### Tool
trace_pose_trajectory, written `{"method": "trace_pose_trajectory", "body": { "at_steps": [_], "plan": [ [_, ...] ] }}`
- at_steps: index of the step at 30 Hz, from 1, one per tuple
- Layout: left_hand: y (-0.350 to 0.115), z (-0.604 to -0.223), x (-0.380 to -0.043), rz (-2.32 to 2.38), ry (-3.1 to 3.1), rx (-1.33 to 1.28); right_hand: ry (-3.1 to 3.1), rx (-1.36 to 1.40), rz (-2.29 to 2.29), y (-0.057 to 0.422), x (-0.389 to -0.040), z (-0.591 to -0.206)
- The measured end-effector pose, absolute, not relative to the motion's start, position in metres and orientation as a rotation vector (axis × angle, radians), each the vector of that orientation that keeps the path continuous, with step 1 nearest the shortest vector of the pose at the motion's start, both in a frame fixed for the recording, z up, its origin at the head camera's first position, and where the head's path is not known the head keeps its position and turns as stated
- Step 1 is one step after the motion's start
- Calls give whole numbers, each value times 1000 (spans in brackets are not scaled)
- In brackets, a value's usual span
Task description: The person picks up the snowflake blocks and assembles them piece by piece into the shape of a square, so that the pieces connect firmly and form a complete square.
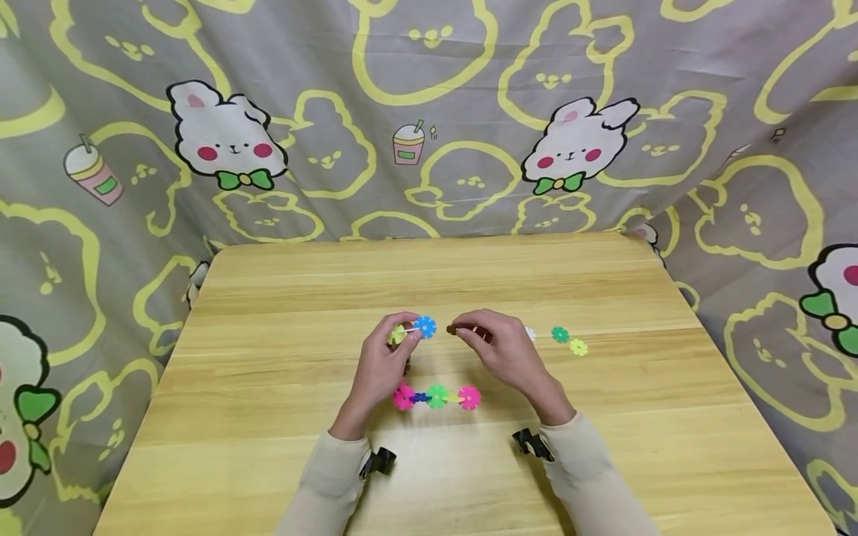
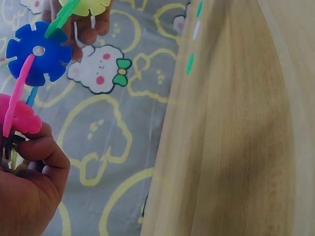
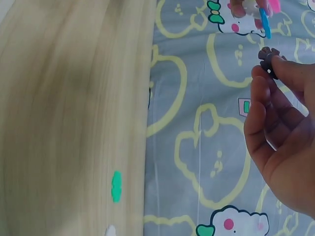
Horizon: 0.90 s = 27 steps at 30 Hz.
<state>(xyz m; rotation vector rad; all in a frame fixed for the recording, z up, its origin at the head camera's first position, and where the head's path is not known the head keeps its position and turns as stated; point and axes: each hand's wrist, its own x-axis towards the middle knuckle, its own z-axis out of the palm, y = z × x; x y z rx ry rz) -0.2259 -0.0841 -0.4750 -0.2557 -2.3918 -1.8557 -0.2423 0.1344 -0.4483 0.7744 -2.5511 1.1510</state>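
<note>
My left hand [image 1: 385,361] holds a build of slotted plastic snowflake discs. A light blue disc [image 1: 425,327] sticks out past the fingertips, with a yellow-green disc [image 1: 397,335] beside the fingers. Below that hand runs a joined row: a pink disc [image 1: 404,397], a dark blue disc [image 2: 39,54], a green disc [image 1: 437,396], a yellow one and another pink disc [image 1: 469,397]. Thumb and fingertips of my right hand [image 1: 503,346] pinch a dark brown piece [image 3: 268,63], a short gap to the right of the light blue disc. The palm partly hides the left hand's build.
Loose discs lie right of my right hand on the wooden table [image 1: 268,417]: white [image 1: 531,333], green [image 1: 560,334] and yellow [image 1: 579,347]. A patterned curtain [image 1: 322,45] surrounds the table's back and sides. Each wrist wears a black camera mount [image 1: 532,444].
</note>
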Motion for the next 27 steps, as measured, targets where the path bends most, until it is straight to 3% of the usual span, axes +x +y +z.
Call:
{"method": "trace_pose_trajectory", "body": {
  "at_steps": [17, 27],
  "plan": [
    [-79, -471, -225, -1874, -2462, -229, -2471, 857, 1041, 126, -245, -449],
    [-71, -441, -211, -1870, -2500, -216, -2347, 859, 975, 123, -244, -456]
  ]
}}
